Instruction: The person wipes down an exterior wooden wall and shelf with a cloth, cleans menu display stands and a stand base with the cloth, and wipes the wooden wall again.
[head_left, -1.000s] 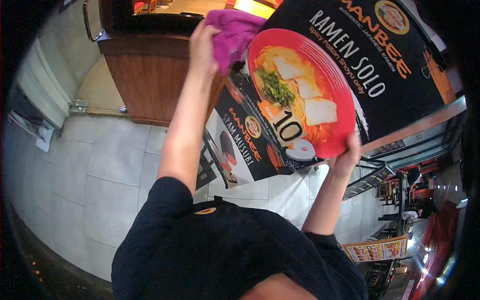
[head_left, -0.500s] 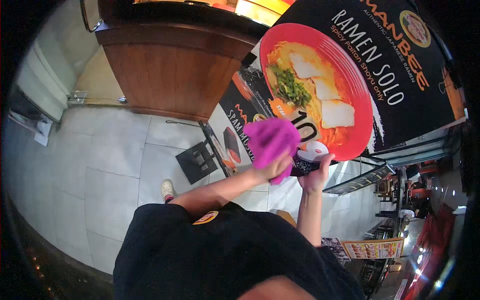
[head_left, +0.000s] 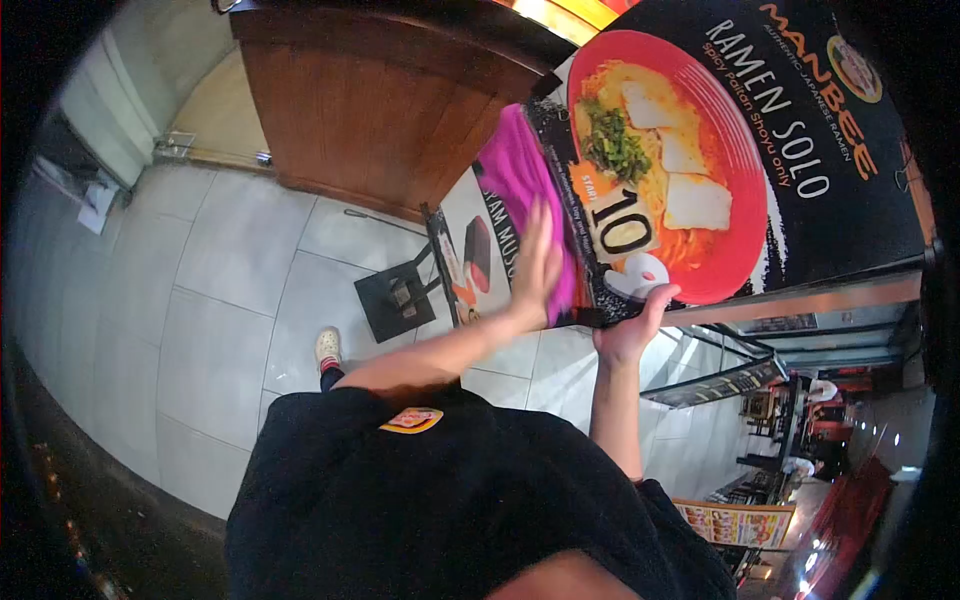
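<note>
A magenta cloth [head_left: 530, 190] lies spread against the lower left edge of a large ramen poster board [head_left: 840, 215]. Flat on the cloth, slightly blurred, my left hand [head_left: 538, 265] presses with its fingers stretched out. The poster shows a red bowl of noodles and a big "10". At its near edge my right hand [head_left: 628, 335] grips the board, thumb on the printed face and the other fingers hidden behind. Partly covered by the cloth is a smaller spam musubi sign [head_left: 470, 250], left of my left hand.
A dark wooden counter [head_left: 370, 110] stands beyond the signs. On the tiled floor [head_left: 225, 300] rest a black square stand base [head_left: 392, 300] and a foot in a pale clog [head_left: 328, 345]. A dark framed board [head_left: 715, 382], seating and people are at the right.
My left hand has gone from bunching the cloth to lying flat on it. The cloth has shifted left and up, spreading along the poster's edge. My right hand keeps its grip.
</note>
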